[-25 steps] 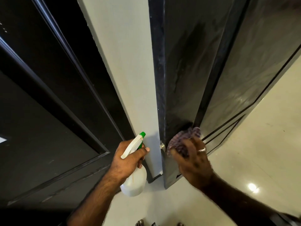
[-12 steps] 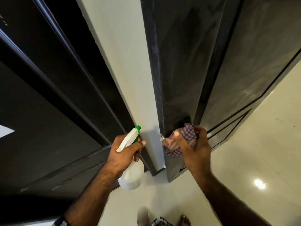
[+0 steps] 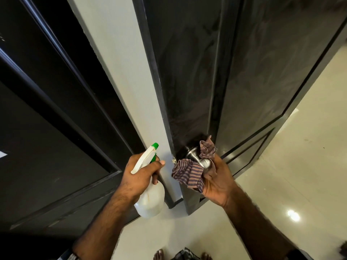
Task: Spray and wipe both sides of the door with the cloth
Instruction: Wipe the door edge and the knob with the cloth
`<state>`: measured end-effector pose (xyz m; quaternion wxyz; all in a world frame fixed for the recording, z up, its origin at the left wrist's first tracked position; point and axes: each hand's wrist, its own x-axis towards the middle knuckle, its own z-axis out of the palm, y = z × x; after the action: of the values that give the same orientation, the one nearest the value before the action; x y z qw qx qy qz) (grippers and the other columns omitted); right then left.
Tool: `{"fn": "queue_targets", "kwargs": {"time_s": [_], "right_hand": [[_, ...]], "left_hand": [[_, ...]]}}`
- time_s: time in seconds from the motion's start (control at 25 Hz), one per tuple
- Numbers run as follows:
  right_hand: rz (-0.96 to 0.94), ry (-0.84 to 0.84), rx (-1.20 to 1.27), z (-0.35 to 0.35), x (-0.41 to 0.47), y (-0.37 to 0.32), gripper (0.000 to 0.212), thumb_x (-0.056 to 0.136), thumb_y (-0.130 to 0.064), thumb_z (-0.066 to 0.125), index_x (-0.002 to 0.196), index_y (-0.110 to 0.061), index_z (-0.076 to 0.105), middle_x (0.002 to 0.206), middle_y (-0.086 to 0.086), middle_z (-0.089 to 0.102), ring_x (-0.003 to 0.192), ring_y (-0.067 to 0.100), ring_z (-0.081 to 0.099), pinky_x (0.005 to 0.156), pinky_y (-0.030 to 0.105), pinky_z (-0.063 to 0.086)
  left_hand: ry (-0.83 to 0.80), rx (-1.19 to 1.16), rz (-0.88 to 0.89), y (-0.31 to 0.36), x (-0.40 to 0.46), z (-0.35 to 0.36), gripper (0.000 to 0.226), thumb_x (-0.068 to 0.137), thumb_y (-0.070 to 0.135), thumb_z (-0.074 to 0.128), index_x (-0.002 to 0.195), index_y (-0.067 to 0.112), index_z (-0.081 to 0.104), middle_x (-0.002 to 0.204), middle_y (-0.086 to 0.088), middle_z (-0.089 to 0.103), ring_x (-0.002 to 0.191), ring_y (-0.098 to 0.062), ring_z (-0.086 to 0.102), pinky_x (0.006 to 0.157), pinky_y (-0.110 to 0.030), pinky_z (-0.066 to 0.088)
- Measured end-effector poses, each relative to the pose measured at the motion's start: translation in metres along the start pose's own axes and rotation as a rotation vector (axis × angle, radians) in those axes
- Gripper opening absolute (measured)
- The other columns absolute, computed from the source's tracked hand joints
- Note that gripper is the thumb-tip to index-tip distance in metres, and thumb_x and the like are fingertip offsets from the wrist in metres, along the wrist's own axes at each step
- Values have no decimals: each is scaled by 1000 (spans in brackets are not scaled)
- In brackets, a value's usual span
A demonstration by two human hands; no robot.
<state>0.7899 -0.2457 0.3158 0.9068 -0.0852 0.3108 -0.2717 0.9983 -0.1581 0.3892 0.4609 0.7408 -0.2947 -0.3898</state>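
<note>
Dark glossy door, striped cloth bunched round its steel knob

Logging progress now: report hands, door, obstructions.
Left hand grips spray bottle. Right hand holds cloth around door knob. Door open. No obstruction visible.

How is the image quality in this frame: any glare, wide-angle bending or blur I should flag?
Head view: a bright lamp reflection glares on the glossy floor; the door edges splay from wide-angle distortion; the cloth, knob and spray bottle are sharp, with slight smear along the right forearm's edge.
</note>
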Motion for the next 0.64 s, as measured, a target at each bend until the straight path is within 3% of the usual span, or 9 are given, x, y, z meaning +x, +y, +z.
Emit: {"fn": "queue_targets", "kwargs": {"time_s": [0.08,0.16,0.24,0.32,0.4,0.52,0.56,0.64], "right_hand": [[-20,-14,-128,-4,0,-12,73,100,-62,60,153,-11,56,148,28,59,126,41,62,108,56,52],[-115,39,-496,6,-2,-27,65,92,-59,66,140,-15,65,130,20,74,114,36,73,98,56,61],[-225,210,-1022,23,-7,-34,66,85,-57,77,136,-18,64,117,7,78,103,26,76,95,50,64],[-410,451,-1534,37,-11,-22,70,90,-56,79,144,-23,48,123,-3,67,106,18,69,92,33,60],[-669,627,-1936,32,-9,1,77,90,-59,77,148,-25,39,133,1,57,112,21,66,87,31,59],[-1070,591,-2030,-5,11,11,80,74,-61,89,131,-22,50,122,5,62,94,19,70,70,27,61],[-1114,544,-1974,-13,14,5,78,73,-63,89,127,-22,51,115,2,64,89,16,69,68,26,59],[-989,459,-1604,-7,11,-2,57,83,-60,82,117,-22,57,102,-8,66,84,15,69,67,24,59]], "left_hand": [[35,-4,-7,1,-2,-3,49,89,19,81,127,20,50,82,-15,69,55,-18,60,66,-36,55],[59,1,-20,-2,-4,-5,48,91,19,80,128,22,49,85,-15,68,60,-19,62,65,-34,55],[75,7,-34,-5,-4,-3,47,92,20,78,128,23,48,87,-15,68,64,-20,63,63,-32,56],[78,-6,-49,-5,-5,2,46,93,20,77,128,24,47,87,-15,68,64,-20,62,63,-32,55],[53,7,-41,-4,-7,10,45,92,19,78,124,24,47,86,-16,69,62,-20,61,64,-33,55],[-22,57,-32,-7,-9,22,43,88,15,81,118,22,51,86,-18,70,59,-20,62,62,-34,57],[-45,79,-29,-10,-9,25,43,88,14,82,117,22,52,86,-18,71,58,-20,63,61,-33,57],[-63,111,-26,-13,-12,30,42,87,13,83,115,22,53,84,-17,72,56,-20,63,60,-32,58]]}}
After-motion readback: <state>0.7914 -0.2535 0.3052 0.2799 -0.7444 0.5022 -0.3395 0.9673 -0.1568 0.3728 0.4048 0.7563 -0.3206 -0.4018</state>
